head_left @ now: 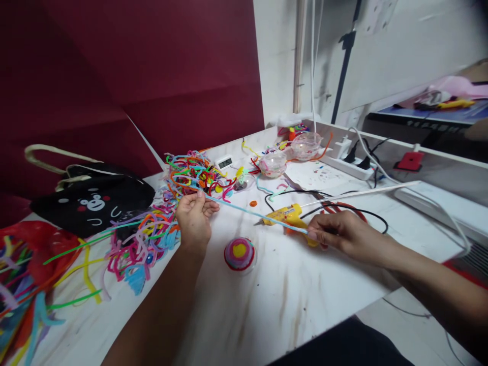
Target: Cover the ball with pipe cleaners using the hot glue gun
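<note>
A light blue pipe cleaner [251, 209] is stretched across the middle of the view between my two hands. My left hand [195, 216] pinches it near its left part, beside the heap of coloured pipe cleaners. Its other end is pinched by my right hand [339, 233], close to the handle of a yellow glue gun [284, 215] lying on the table. Below the strand sits a clear dome [239, 254] with pink, purple and red rings coiled round a yellow centre. Neither hand touches the dome.
A tangled heap of pipe cleaners [194, 170] lies left, near a black bag [95, 195] and a red plastic bag [38, 249]. Clear bowls [273, 164] stand at the back beside a small digital display [223, 162]. Cables and a power strip [351, 166] run along the right.
</note>
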Tool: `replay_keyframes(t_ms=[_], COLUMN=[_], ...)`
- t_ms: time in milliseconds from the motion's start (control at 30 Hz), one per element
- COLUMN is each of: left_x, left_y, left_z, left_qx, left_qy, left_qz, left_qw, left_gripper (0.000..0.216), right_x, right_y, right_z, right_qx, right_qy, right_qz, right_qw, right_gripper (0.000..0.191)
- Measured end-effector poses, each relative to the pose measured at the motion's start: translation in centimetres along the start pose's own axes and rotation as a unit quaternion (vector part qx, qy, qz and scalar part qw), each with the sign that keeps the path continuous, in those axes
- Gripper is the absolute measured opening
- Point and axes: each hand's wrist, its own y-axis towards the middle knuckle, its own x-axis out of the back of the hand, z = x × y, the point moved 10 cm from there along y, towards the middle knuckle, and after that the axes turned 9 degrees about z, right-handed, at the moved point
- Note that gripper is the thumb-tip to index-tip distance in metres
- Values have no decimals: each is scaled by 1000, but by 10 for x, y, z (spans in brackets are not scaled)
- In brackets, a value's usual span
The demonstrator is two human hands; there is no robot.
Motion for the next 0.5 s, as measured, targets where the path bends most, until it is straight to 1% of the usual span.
replay_keyframes(t_ms=[67,200,267,333,367,433,500], left_x=[-1,-7,-9,-10,-11,-13,-14], left_y=[1,-1,-2,-4,-5,-6,-7], left_z=[2,2,-6,-17,-22,-26,-27], left_qx=[15,44,29,-6,-20,-23,-11], left_qy=[-12,-47,-60,-69,-71,-78,-90], left_qz=[2,5,6,8,8,9,6], left_qw=[1000,998,998,998,997,997,996], left_gripper=[41,39,38,38,38,37,36], right_x=[3,3,9,18,21,21,18], right_y=[0,2,1,-2,-2,1,5], right_z=[1,-3,-3,-1,0,-1,-5], right_qx=[6,9,16,23,26,32,33], right_qy=[-26,-83,-149,-221,-244,-252,-212], right_qz=[-21,-22,-67,-131,-152,-156,-124], right_qw=[999,996,986,966,957,955,969], right_gripper=[47,43,38,33,31,29,29])
